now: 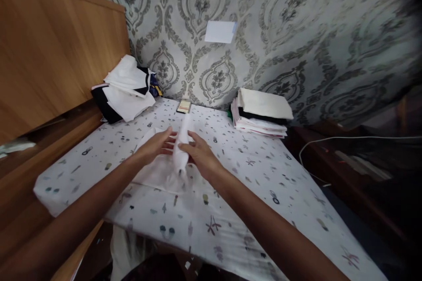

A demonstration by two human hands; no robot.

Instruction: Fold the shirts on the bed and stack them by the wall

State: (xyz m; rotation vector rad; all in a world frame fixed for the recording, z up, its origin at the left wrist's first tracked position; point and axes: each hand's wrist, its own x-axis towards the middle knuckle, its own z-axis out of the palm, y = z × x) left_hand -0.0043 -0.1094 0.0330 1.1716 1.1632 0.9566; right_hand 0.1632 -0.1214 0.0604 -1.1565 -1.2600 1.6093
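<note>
A white cloth (154,171) lies on the patterned sheet in front of me, one part of it raised into a narrow upright fold (181,147). My right hand (199,151) grips this fold from the right, the thumb on its near face and the fingers partly hidden. On the other side, my left hand (156,145) is open, its fingers stretched towards the fold and the thumb raised. Whether the left fingertips touch the cloth is hard to tell. Slight blur hides the cloth's exact shape.
A loose pile of white and black clothes (127,92) lies at the back left by a wooden cabinet (62,44). At the back right is a neat folded stack (263,112). A phone (183,106) rests near the wall. A white cable (359,138) runs on the right.
</note>
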